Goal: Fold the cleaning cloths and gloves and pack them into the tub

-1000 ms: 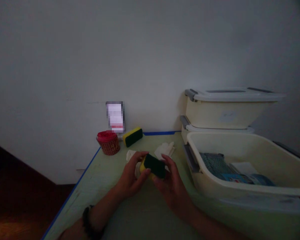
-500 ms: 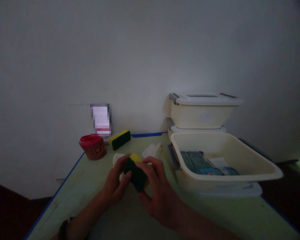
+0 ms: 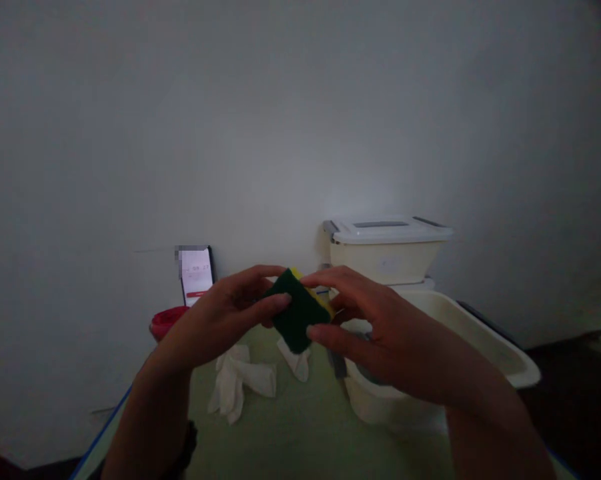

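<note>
A sponge (image 3: 300, 319) with a dark green scouring side and a yellow foam side is held up between both hands, its green face toward me. My left hand (image 3: 230, 308) grips its left edge, thumb flat on the green face and fingers behind. My right hand (image 3: 370, 319) pinches it from the right, fingers along the yellow side and thumb near the lower corner. Beneath them on the table (image 3: 280, 440) lie a crumpled white glove (image 3: 237, 380) and another white piece (image 3: 296, 360), partly covered from above by the hands.
An open cream bin (image 3: 480, 333) stands at right, its contents mostly hidden by my right arm. Behind it is a lidded bin (image 3: 387, 257). At left are a red-lined basket (image 3: 165, 320) and a lit phone (image 3: 197, 273) leaning on the wall.
Both hands have raised the sponge and brought it closer, slightly right. The view has tilted up, so the background sits lower. The second sponge at the back is now hidden behind my left hand.
</note>
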### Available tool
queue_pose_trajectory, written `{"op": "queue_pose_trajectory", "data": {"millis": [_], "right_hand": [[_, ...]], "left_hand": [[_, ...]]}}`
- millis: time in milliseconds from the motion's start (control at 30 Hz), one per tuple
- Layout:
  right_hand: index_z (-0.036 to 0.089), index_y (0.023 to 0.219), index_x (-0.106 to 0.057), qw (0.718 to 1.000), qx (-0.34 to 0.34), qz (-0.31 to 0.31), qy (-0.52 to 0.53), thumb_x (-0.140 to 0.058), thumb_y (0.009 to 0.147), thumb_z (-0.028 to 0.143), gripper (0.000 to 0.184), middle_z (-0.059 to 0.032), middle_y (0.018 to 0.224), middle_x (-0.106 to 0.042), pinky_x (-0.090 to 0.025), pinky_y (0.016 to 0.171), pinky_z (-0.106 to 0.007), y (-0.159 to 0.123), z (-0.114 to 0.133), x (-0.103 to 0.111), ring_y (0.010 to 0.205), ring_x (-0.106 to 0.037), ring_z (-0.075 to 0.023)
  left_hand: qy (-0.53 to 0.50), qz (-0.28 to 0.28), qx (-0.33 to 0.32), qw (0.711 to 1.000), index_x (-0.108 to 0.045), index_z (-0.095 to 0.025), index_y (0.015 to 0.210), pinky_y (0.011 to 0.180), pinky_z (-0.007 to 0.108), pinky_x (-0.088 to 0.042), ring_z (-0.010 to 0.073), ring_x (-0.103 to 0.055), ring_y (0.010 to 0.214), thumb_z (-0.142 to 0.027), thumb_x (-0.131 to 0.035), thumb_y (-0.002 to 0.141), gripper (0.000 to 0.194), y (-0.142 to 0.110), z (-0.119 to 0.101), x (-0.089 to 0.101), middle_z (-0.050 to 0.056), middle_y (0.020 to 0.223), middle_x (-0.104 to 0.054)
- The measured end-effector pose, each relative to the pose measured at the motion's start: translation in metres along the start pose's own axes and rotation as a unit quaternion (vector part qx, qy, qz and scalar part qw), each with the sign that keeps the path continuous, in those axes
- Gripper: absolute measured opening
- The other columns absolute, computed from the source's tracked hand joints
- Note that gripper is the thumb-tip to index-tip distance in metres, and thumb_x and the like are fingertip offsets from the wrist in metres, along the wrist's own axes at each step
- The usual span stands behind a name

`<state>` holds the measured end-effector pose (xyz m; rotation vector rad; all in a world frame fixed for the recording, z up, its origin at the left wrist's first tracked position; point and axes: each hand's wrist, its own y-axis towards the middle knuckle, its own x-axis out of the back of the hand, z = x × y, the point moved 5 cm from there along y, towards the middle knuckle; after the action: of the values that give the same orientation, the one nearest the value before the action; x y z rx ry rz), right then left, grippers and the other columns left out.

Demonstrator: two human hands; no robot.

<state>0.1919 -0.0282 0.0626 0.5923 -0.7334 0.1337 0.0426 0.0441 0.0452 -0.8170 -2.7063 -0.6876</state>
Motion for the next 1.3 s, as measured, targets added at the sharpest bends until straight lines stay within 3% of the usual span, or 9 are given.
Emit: {"op": "queue_pose_trajectory", "data": {"millis": [233, 333, 567, 667, 767, 833, 967, 1133, 1300], "right_hand": [[0.026, 0.103, -0.049, 0.997, -0.058, -0.042, -0.034, -0.061, 0.076, 0.027, 0.029, -0.0013, 0.094, -0.064, -0.050, 0.070, -0.032, -0.004, -0.028, 0.024, 0.084, -0.062, -0.0188], [0.026, 0.112, -0.046, 0.997, -0.059, -0.036, -0.044, -0.062, 0.076, 0.028, 0.039, -0.0018, 0.090, -0.066, -0.049, 0.069, -0.032, -0.003, -0.032, 0.028, 0.081, -0.062, -0.0193], [0.024, 0.103, -0.050, 0.993, -0.038, -0.022, -0.108, -0.059, 0.078, 0.030, 0.027, -0.0010, 0.089, -0.064, -0.047, 0.070, -0.032, -0.003, -0.033, 0.027, 0.079, -0.060, -0.0181], [0.024, 0.102, -0.050, 0.993, -0.038, -0.029, -0.110, -0.058, 0.079, 0.029, 0.025, -0.0008, 0.088, -0.064, -0.047, 0.072, -0.032, -0.004, -0.035, 0.031, 0.079, -0.061, -0.0181], [0.024, 0.102, -0.050, 0.994, -0.047, -0.033, -0.096, -0.058, 0.079, 0.030, 0.025, -0.0006, 0.089, -0.063, -0.048, 0.071, -0.031, -0.007, -0.041, 0.038, 0.081, -0.061, -0.0177], [0.024, 0.103, -0.050, 0.993, -0.058, -0.046, -0.090, -0.059, 0.078, 0.031, 0.028, -0.0013, 0.091, -0.063, -0.049, 0.072, -0.032, -0.009, -0.047, 0.045, 0.082, -0.061, -0.0180], [0.024, 0.102, -0.051, 0.989, -0.092, -0.036, -0.111, -0.060, 0.077, 0.032, 0.028, -0.0028, 0.090, -0.063, -0.049, 0.072, -0.035, -0.013, -0.062, 0.052, 0.081, -0.061, -0.0196], [0.024, 0.103, -0.050, 0.986, -0.098, -0.033, -0.128, -0.060, 0.078, 0.029, 0.027, -0.0036, 0.094, -0.064, -0.048, 0.073, -0.034, -0.013, -0.065, 0.053, 0.084, -0.061, -0.0202], [0.023, 0.106, -0.050, 0.981, -0.097, -0.032, -0.167, -0.058, 0.078, 0.031, 0.031, -0.0050, 0.097, -0.064, -0.047, 0.073, -0.035, -0.015, -0.061, 0.051, 0.086, -0.060, -0.0217]], "left_hand": [[0.107, -0.046, -0.052, 0.992, -0.067, -0.021, 0.098, 0.051, 0.022, -0.052, 0.0166, -0.065, 0.064, -0.025, -0.070, 0.064, 0.034, 0.021, -0.012, -0.026, 0.003, 0.081, -0.068], [0.086, -0.054, -0.025, 0.994, -0.066, -0.020, 0.093, 0.045, 0.020, -0.051, 0.0161, -0.063, 0.055, -0.024, -0.073, 0.060, 0.033, 0.023, -0.007, -0.032, 0.002, 0.070, -0.067], [0.023, -0.029, 0.001, 0.999, -0.063, -0.019, 0.096, 0.043, 0.019, -0.048, 0.0147, -0.061, 0.053, -0.024, -0.071, 0.064, 0.034, 0.024, 0.003, -0.045, 0.001, 0.065, -0.064], [-0.025, -0.009, -0.022, 0.999, -0.060, -0.020, 0.098, 0.050, 0.024, -0.052, 0.0157, -0.062, 0.060, -0.032, -0.064, 0.072, 0.029, 0.028, 0.007, -0.053, 0.002, 0.074, -0.064], [-0.070, -0.019, -0.033, 0.997, -0.058, -0.019, 0.102, 0.063, 0.030, -0.054, 0.0195, -0.063, 0.080, -0.047, -0.039, 0.085, 0.037, 0.032, 0.019, -0.059, 0.006, 0.093, -0.063], [-0.048, -0.048, 0.004, 0.998, -0.057, -0.018, 0.104, 0.069, 0.035, -0.053, 0.0224, -0.060, 0.091, -0.050, -0.026, 0.088, 0.047, 0.035, 0.035, -0.064, 0.010, 0.102, -0.061], [0.093, -0.082, 0.068, 0.990, -0.060, -0.016, 0.098, 0.073, 0.037, -0.048, 0.0256, -0.060, 0.089, -0.046, -0.051, 0.078, 0.037, 0.035, 0.066, -0.076, 0.012, 0.096, -0.063], [-0.069, 0.020, 0.210, 0.975, -0.048, -0.017, 0.112, 0.055, 0.028, -0.048, 0.0200, -0.064, 0.068, -0.042, -0.054, 0.077, 0.043, 0.031, 0.092, -0.108, 0.007, 0.082, -0.066], [-0.171, -0.027, 0.251, 0.952, -0.050, -0.015, 0.101, 0.055, 0.025, -0.047, 0.0154, -0.062, 0.064, -0.020, -0.051, 0.072, 0.029, 0.032, 0.094, -0.116, 0.005, 0.079, -0.064]]}}
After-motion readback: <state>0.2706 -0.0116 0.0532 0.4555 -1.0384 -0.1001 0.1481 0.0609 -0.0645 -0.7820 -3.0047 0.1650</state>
